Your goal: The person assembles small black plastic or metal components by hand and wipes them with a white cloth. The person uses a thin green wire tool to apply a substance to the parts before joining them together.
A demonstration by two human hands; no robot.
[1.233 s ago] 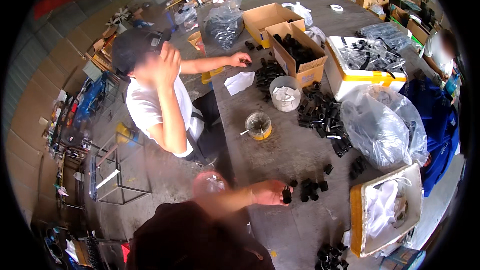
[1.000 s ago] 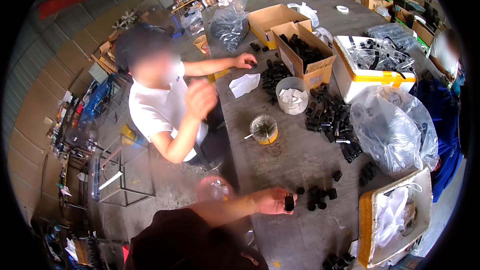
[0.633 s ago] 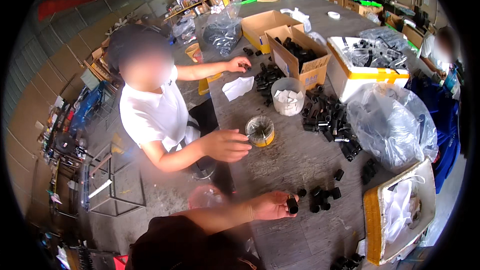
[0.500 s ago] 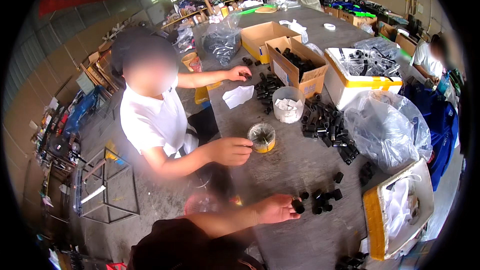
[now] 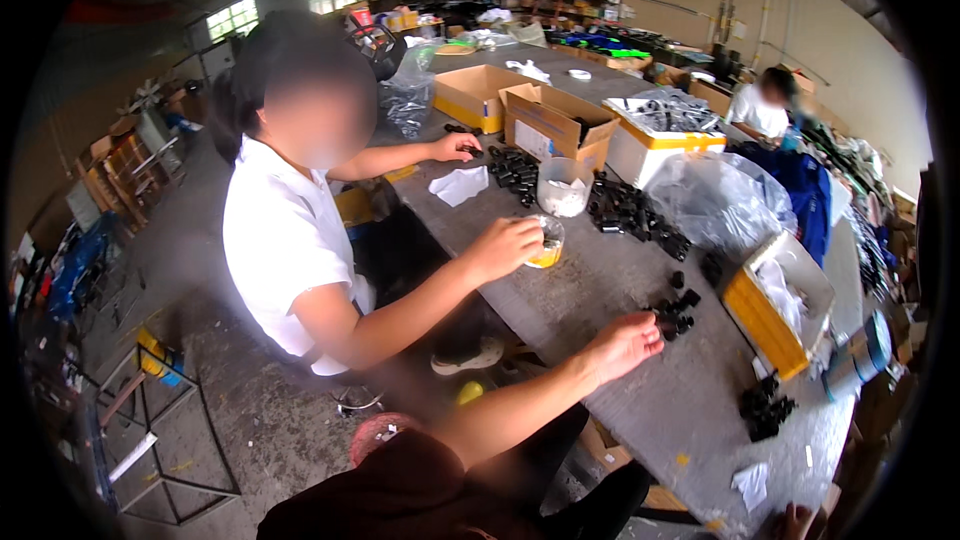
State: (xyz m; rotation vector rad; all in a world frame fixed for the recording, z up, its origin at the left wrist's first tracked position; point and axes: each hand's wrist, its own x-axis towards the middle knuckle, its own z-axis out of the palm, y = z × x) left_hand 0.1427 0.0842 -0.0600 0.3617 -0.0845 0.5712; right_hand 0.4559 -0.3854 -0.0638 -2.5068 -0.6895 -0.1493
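My left hand reaches across the near part of the grey table. Its fingers are curled together beside a small cluster of short black cylindrical pieces. What lies between the fingertips, if anything, I cannot make out. At the lower right edge only a bit of my right hand shows, with most of it cut off, near a crumpled white scrap. Another heap of black pieces sits between my two hands, toward the table's right side.
A co-worker in white at my left has one hand at a small yellow-banded tub. Beyond stand a clear tub, a black-piece pile, cardboard boxes and a plastic bag. A foam box stands right.
The view has swung to the right. My left hand has come up against the black cluster; the black piece at its fingertips no longer shows distinctly. Part of my right hand has entered at the lower right.
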